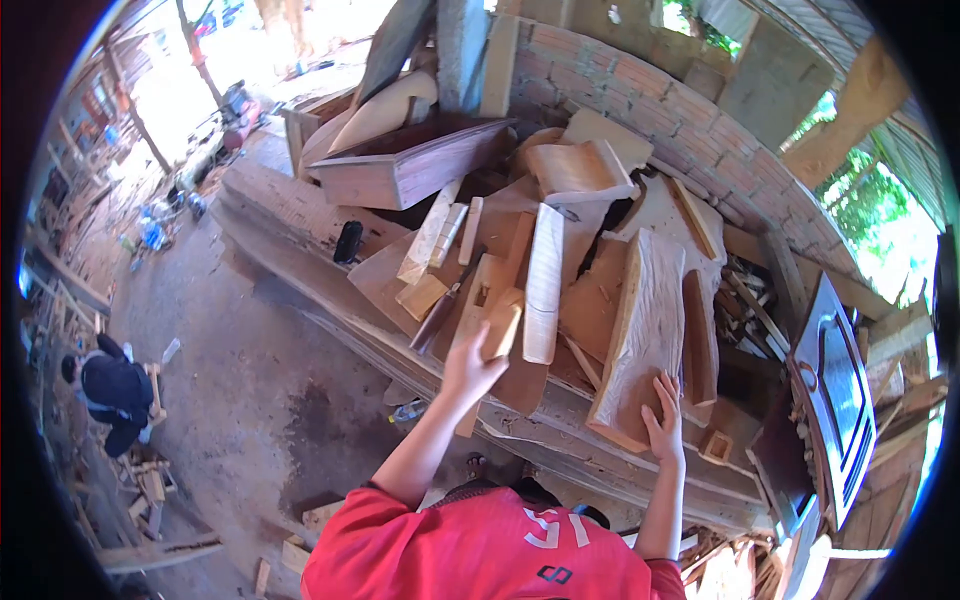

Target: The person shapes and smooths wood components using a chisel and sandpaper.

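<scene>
My left hand is closed around a short pale wooden block, held over the pieces on the timber bench. Just beside it lies a long light-coloured wooden bar, and a dark-handled chisel-like tool is to its left. My right hand lies with outstretched fingers on the lower right edge of a thick, rough wooden slab. Right of that slab is a narrower reddish-brown board.
A wooden drawer-like box and a curved wooden piece sit at the back by a brick wall. A dark glossy panel leans at right. Another person is low at the far left, near scattered wood offcuts.
</scene>
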A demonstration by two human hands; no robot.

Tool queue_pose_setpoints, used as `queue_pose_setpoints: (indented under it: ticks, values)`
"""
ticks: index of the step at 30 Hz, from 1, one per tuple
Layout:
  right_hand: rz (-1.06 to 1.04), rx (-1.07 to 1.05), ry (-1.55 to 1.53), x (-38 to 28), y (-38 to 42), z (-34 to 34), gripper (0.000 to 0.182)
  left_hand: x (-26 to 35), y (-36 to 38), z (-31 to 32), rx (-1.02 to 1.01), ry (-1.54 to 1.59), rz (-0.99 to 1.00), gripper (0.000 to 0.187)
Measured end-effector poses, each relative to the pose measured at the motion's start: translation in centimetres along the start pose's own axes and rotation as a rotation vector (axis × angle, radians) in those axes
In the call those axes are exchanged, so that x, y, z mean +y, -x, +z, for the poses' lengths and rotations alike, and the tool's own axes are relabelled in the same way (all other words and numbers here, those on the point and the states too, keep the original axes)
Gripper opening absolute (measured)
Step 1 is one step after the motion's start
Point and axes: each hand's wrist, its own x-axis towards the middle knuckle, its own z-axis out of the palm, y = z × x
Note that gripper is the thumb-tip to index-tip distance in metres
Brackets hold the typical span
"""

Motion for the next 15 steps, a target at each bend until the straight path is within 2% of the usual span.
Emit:
queue_pose_setpoints:
  ticks: [2,4,6,8,11,12,14,15]
  values:
    - [-0.003,0.013,0.007,0.7,0.0,0.1,0.051,0.4,1.8,-2.2,0.13,0.074,0.107,0.065]
    - [0.002,0.028,0.014,0.9,0.1,0.0,0.05,-0.6,3.5,-2.7,0.202,0.21,0.046,0.063]
    - [-0.027,0.005,-0.026,0.4,0.1,-0.1,0.05,0.2,4.9,-3.3,0.242,0.292,0.065,0.061]
    - [-0.015,0.022,-0.024,0.2,0.1,-0.2,0.051,2.1,6.2,-3.4,0.173,0.394,0.02,0.06]
    - [-0.084,0.049,0.053,0.0,0.1,-0.3,0.048,4.1,7.4,-1.2,0.251,0.241,0.266,0.06]
    - [-0.093,0.051,0.062,-0.4,0.0,-0.5,0.048,5.1,8.0,-0.3,0.173,0.291,0.231,0.061]
    - [-0.012,0.088,0.212,-1.3,-0.6,-0.7,0.043,7.6,8.6,1.2,0.068,0.124,0.432,0.067]
    - [-0.115,0.228,0.351,-1.4,-1.1,-0.7,0.038,8.2,8.9,2.6,0.0,0.097,0.42,0.075]
